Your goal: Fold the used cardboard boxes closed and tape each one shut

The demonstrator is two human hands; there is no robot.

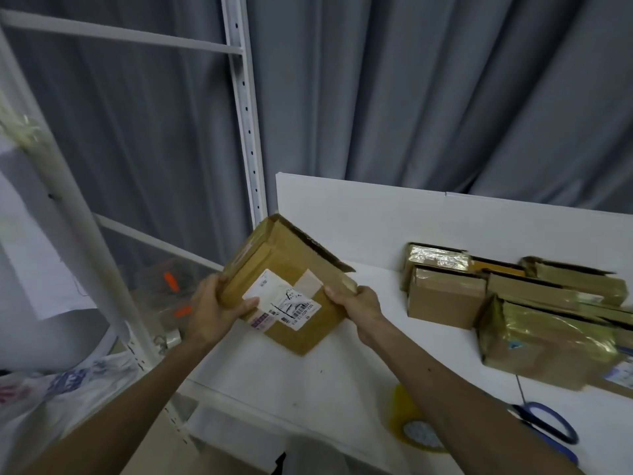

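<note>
I hold a brown cardboard box [291, 269] with white shipping labels tilted in the air over the left end of the white table [325, 378]. My left hand [212, 310] grips its left corner, thumb on the labelled face. Its right corner is gripped by my right hand [359, 303]. A flap at the box's far end stands open. A yellowish roll of tape [409, 423] lies on the table near my right forearm. Blue-handled scissors [548, 423] lie to its right.
Several taped cardboard boxes [445, 296] are grouped at the table's right. A white upright panel [376, 217] backs the table, with grey curtains behind. A white metal shelf frame [246, 114] stands to the left, with plastic bags [68, 382] low beside it.
</note>
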